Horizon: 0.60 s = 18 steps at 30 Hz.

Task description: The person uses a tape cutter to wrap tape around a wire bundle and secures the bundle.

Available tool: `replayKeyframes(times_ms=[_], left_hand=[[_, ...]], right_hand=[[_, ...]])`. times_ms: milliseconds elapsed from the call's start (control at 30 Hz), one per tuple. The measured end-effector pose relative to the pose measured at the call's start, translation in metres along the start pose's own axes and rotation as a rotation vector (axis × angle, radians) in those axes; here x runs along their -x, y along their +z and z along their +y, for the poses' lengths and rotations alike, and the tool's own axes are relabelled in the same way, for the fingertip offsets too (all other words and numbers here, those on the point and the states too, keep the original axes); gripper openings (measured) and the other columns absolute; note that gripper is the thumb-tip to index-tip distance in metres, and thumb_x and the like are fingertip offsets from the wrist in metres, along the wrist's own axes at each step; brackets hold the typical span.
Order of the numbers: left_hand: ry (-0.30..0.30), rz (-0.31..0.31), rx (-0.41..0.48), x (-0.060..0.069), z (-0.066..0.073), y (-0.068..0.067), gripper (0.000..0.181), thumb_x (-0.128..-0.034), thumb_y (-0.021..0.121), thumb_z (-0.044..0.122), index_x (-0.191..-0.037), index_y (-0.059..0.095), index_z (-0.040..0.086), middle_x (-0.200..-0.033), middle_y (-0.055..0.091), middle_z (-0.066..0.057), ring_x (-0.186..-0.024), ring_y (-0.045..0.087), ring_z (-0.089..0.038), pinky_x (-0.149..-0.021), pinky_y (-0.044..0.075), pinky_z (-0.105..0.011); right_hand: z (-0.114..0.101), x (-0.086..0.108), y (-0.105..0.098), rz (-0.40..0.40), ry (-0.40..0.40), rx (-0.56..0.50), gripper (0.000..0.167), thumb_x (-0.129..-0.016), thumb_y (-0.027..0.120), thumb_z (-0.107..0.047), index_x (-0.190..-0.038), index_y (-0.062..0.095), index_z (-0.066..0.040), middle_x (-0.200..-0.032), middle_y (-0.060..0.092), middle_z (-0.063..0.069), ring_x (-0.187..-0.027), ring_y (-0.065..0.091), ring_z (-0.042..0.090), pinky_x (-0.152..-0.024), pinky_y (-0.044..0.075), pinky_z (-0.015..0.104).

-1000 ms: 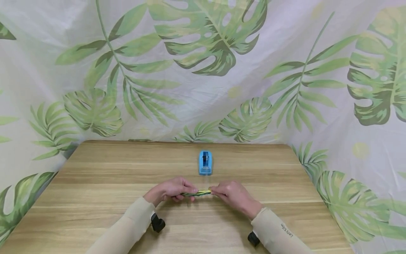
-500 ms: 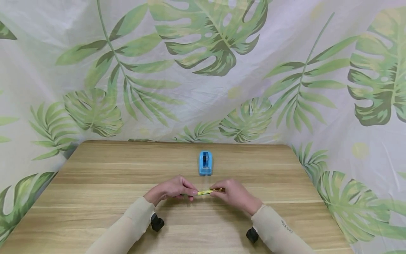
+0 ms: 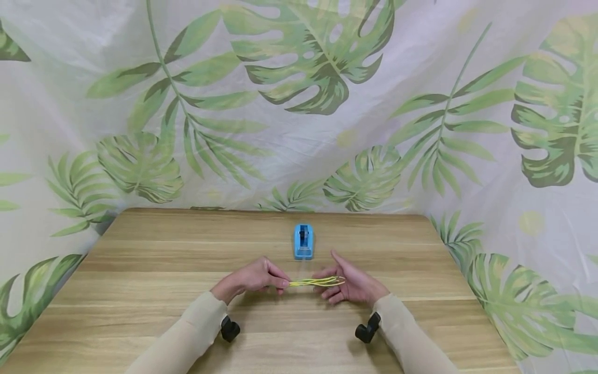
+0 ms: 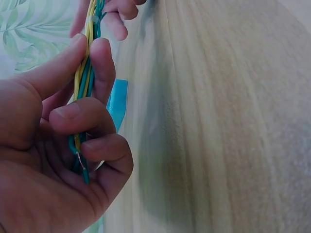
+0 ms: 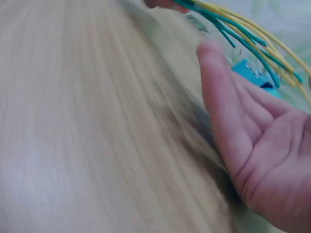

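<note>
My left hand (image 3: 252, 276) pinches a bundle of thin yellow and green wires (image 3: 314, 282) between thumb and fingers, just above the table. In the left wrist view the wires (image 4: 83, 82) run along the curled fingers, and their lower ends lie near the palm. A small clear piece sits on the bundle beyond the fingertips; what it is I cannot tell. My right hand (image 3: 356, 285) is turned palm up, its fingers spread by the free ends. Those yellow and green ends (image 5: 252, 36) fan out over the right hand in the right wrist view, and no finger curls round them.
A blue tape dispenser (image 3: 303, 243) stands just beyond the hands, with what looks like a clear strip at its front. The wooden table (image 3: 187, 244) meets a leaf-print cloth (image 3: 299, 130) at the back and sides. Each wrist carries a black mount (image 3: 230, 329).
My right hand first pinched the wires near the middle, slid right along them, then let go and turned palm up. The yellow ends now spread loosely. My left hand has barely moved.
</note>
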<state>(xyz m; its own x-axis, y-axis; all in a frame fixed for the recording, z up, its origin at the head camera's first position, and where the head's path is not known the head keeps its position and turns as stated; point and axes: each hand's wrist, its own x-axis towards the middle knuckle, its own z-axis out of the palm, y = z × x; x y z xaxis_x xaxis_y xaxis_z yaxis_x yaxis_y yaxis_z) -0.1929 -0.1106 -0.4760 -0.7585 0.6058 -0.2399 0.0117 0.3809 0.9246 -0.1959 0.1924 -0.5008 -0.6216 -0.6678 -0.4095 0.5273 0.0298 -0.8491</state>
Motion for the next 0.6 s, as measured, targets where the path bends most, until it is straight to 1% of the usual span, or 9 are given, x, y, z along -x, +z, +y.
replayKeyframes(times_ms=[33, 100, 133, 200, 233, 367, 500, 600], left_hand=[[0.004, 0.002, 0.000, 0.0000, 0.0007, 0.0004, 0.016, -0.0929, 0.074, 0.016, -0.100, 0.080, 0.003, -0.076, 0.073, -0.014, -0.047, 0.033, -0.007, -0.043, 0.026, -0.020], [0.013, 0.003, -0.002, -0.0002, 0.0022, 0.0010, 0.014, -0.0930, 0.073, 0.014, -0.100, 0.080, 0.003, -0.077, 0.073, -0.016, -0.047, 0.032, -0.007, -0.043, 0.025, -0.020], [0.019, 0.004, -0.003, -0.0008, 0.0023, 0.0016, 0.013, -0.0928, 0.073, 0.013, -0.100, 0.080, 0.004, -0.077, 0.073, -0.016, -0.046, 0.032, -0.007, -0.042, 0.025, -0.020], [0.028, 0.007, -0.005, -0.0023, 0.0029, 0.0025, 0.012, -0.0926, 0.074, 0.012, -0.100, 0.081, 0.005, -0.077, 0.073, -0.018, -0.044, 0.030, -0.006, -0.041, 0.024, -0.020], [0.037, 0.010, -0.011, -0.0031, 0.0026, 0.0026, 0.012, -0.0923, 0.074, 0.011, -0.099, 0.081, 0.005, -0.077, 0.073, -0.017, -0.044, 0.029, -0.006, -0.041, 0.023, -0.020], [0.078, 0.028, -0.057, -0.0058, 0.0020, 0.0038, 0.011, -0.0915, 0.074, 0.009, -0.099, 0.081, 0.004, -0.078, 0.073, -0.015, -0.044, 0.029, -0.006, -0.042, 0.023, -0.021], [0.108, 0.049, -0.108, -0.0070, 0.0030, 0.0061, 0.010, -0.0905, 0.074, 0.006, -0.098, 0.081, 0.004, -0.080, 0.075, -0.013, -0.052, 0.037, -0.008, -0.046, 0.026, -0.022], [0.116, 0.059, -0.124, -0.0068, 0.0056, 0.0074, 0.011, -0.0897, 0.074, 0.004, -0.098, 0.080, 0.003, -0.082, 0.075, -0.012, -0.058, 0.043, -0.009, -0.050, 0.027, -0.023]], right_hand=[[0.0014, -0.0004, -0.0016, -0.047, 0.019, -0.051, 0.096, -0.099, 0.024, -0.073, -0.143, 0.045, 0.009, -0.110, 0.070, 0.020, -0.081, 0.069, 0.019, -0.070, 0.058, 0.033], [0.0027, -0.0009, -0.0024, -0.119, 0.044, -0.111, 0.096, -0.099, 0.022, -0.073, -0.141, 0.045, 0.011, -0.105, 0.072, 0.016, -0.079, 0.070, 0.016, -0.069, 0.058, 0.030], [0.0036, -0.0006, -0.0024, -0.146, 0.046, -0.121, 0.095, -0.100, 0.022, -0.072, -0.139, 0.045, 0.012, -0.103, 0.073, 0.014, -0.078, 0.070, 0.015, -0.068, 0.058, 0.030], [0.0051, 0.0002, -0.0020, -0.172, 0.049, -0.134, 0.091, -0.102, 0.023, -0.068, -0.135, 0.049, 0.013, -0.099, 0.074, 0.012, -0.075, 0.071, 0.013, -0.066, 0.058, 0.028], [0.0054, 0.0001, -0.0015, -0.171, 0.051, -0.134, 0.087, -0.103, 0.025, -0.065, -0.132, 0.051, 0.012, -0.097, 0.074, 0.011, -0.074, 0.071, 0.013, -0.064, 0.058, 0.027], [0.0055, 0.0014, -0.0003, -0.149, 0.051, -0.096, 0.075, -0.107, 0.032, -0.056, -0.130, 0.054, 0.012, -0.099, 0.074, 0.012, -0.072, 0.071, 0.011, -0.061, 0.057, 0.025], [0.0033, 0.0033, 0.0001, -0.142, 0.063, -0.042, 0.066, -0.108, 0.037, -0.048, -0.131, 0.054, 0.011, -0.100, 0.074, 0.011, -0.074, 0.070, 0.010, -0.060, 0.057, 0.023], [0.0007, 0.0041, -0.0013, -0.154, 0.066, -0.002, 0.062, -0.109, 0.036, -0.044, -0.132, 0.055, 0.010, -0.098, 0.073, 0.010, -0.076, 0.069, 0.011, -0.060, 0.056, 0.022]])
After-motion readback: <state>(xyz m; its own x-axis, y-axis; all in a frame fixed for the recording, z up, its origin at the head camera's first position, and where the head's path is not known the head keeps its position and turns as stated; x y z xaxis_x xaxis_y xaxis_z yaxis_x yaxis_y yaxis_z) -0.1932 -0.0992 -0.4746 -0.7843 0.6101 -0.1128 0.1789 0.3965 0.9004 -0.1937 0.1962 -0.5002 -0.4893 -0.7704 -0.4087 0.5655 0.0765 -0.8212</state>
